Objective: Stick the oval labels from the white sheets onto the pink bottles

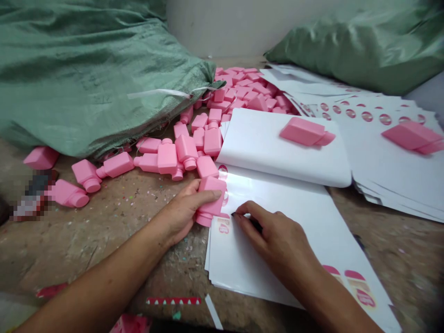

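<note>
My left hand [187,203] is closed around a pink plastic bottle [209,210], thumb across its flat side, at the left edge of a white label sheet [277,194]. Fingers pinched, my right hand [277,233] rests over the sheet just right of the bottle. A thin black tool [255,224] shows between its fingers, its dark tip at the sheet; most of it is hidden. Printed labels [224,225] in red and beige remain along the sheet's left side, others [360,289] at its lower right. The sheet's far part is folded over, with another pink bottle [301,131] lying on it.
Pink bottles [239,90] are heaped behind, spilling beside a large green sack [104,83]. More label sheets [391,171] lie at right, with a pink bottle [412,135] on top. A second green sack [364,51] stands behind them. Paper scraps [173,300] lie near the front edge.
</note>
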The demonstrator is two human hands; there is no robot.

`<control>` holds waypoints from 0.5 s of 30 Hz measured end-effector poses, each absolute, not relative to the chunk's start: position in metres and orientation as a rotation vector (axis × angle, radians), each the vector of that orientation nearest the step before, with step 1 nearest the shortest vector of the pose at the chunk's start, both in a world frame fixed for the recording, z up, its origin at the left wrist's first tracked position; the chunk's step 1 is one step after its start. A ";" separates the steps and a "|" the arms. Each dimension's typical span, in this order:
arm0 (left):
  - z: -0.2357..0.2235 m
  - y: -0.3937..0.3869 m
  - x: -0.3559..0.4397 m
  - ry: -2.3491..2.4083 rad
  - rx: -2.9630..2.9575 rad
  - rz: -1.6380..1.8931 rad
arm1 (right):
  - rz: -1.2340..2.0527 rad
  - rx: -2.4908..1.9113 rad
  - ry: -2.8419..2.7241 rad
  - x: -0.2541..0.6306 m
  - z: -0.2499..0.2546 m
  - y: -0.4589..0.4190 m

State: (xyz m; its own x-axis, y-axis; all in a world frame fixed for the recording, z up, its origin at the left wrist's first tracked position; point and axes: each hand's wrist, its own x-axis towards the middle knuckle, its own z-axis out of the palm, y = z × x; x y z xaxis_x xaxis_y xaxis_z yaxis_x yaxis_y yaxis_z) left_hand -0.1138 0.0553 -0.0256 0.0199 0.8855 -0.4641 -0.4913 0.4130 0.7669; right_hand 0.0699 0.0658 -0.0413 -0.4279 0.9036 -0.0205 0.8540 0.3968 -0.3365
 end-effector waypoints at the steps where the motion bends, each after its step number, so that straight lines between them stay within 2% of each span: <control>1: -0.026 0.055 -0.114 1.087 0.455 1.126 | 0.448 -1.583 -2.490 0.070 -0.041 0.066; 6: -0.029 0.056 -0.113 1.069 0.466 1.148 | 0.452 -1.589 -2.519 0.068 -0.039 0.068; 15: -0.029 0.055 -0.114 1.079 0.465 1.149 | 0.807 -1.545 -2.295 0.070 -0.037 0.069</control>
